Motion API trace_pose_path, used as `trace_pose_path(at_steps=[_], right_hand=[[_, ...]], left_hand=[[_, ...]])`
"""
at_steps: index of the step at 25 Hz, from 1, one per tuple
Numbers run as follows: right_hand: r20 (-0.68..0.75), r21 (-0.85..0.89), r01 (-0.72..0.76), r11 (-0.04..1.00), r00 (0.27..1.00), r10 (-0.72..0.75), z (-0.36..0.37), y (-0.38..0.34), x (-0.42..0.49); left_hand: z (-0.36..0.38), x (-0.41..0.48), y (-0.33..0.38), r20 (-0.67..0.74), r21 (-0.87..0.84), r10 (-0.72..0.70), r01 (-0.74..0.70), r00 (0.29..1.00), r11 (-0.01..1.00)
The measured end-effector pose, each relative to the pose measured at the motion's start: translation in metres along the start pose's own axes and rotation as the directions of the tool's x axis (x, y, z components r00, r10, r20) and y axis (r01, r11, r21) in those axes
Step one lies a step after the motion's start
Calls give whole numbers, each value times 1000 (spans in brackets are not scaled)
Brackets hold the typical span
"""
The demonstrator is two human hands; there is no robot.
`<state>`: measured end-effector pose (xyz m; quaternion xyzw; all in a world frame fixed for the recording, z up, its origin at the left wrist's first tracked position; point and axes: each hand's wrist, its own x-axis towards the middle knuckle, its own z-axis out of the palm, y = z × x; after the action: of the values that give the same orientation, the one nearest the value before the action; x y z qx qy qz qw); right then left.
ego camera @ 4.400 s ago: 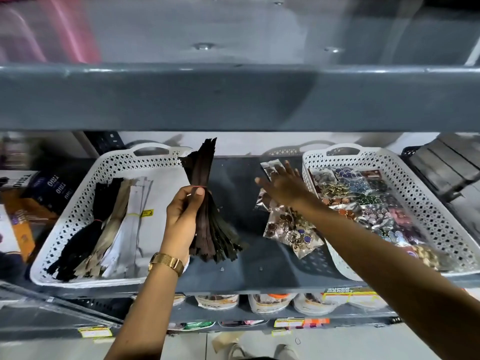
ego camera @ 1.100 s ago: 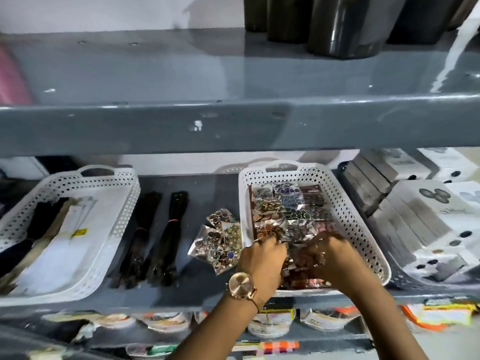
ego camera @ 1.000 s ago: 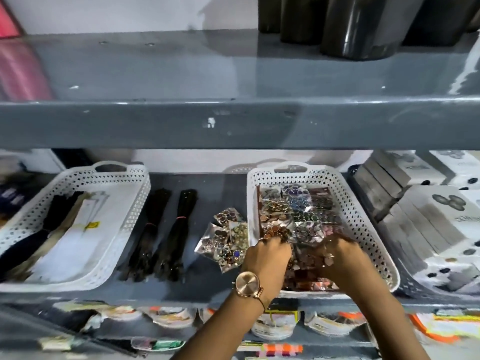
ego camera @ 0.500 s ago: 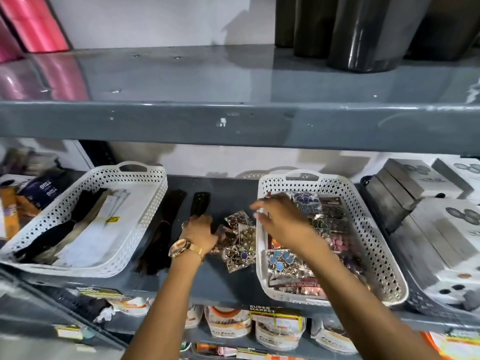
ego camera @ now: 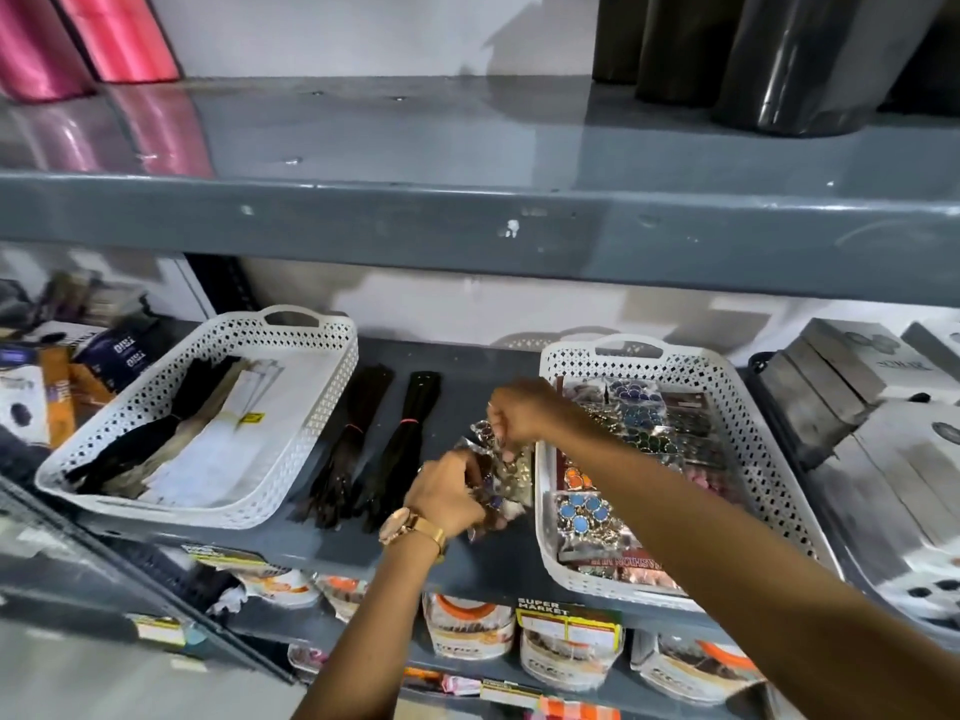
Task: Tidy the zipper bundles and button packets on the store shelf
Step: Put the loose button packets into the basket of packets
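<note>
Left hand (ego camera: 451, 493) closed on the loose clear button packets (ego camera: 496, 472) lying on the grey metal shelf (ego camera: 483, 561), just left of the white perforated plastic basket (ego camera: 545, 491) holding sorted packets. Right hand (ego camera: 519, 410) pinches the pile's far edge. Two dark zipper bundles (ego camera: 374, 444) lie further left of that basket, outside the other white basket (ego camera: 311, 423). We judge: gather all packets into one flat stack, lift clear of the rim, lay them face-up inside.
</note>
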<state>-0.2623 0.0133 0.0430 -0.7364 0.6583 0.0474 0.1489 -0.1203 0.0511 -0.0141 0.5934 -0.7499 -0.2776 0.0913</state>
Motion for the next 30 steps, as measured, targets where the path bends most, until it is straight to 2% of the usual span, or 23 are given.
trace_pose_path(at_steps=[3,6,8,9,10,12,15,16,20,23,27,29,30], right_hand=[[-34,418,30,908,999,-17,-22,18,-19],[-242,667,89,740,965,102,-45,47,-50],[-296,833,144,533,932,210,-55,78,-75],[-277,884,146,444,929,245,-57,95,-88],[-237,908,108,405,930,282,-58,112,-100],[-140,869,-75,489,911,388,-51,141,-121],[-111,657,-304,690,866,487,-24,163,-134],[-101,605,-332,724,870,483,-14,163,-133],[-5,566,-361,741,898,441,18,157,-123],[-53,512,-358,781,894,445,28,153,-116],[-74,333,-432,838,874,480,16,141,-110],[-193,303,-392,869,868,458,2,127,-105],[-262,339,-305,890,878,401,-4,116,-100]], left_hand=[[-21,-1,-5,-74,-80,-16,10,997,997],[-50,-3,4,-279,-118,42,-78,959,990],[-66,-7,19,-346,-326,90,-209,934,922],[-72,-9,30,-323,-431,140,-277,936,858],[-73,-11,44,-279,-485,216,-331,936,809],[-65,-10,73,-165,-441,394,-425,904,791],[-33,7,117,23,-294,551,-521,834,801],[-22,16,128,95,-216,558,-530,825,820],[9,44,136,280,91,474,-515,835,852],[18,48,125,242,193,454,-501,857,843],[7,46,110,217,171,477,-514,852,841],[-11,48,98,27,91,491,-491,871,866],[-21,53,87,-85,101,464,-455,882,885]])
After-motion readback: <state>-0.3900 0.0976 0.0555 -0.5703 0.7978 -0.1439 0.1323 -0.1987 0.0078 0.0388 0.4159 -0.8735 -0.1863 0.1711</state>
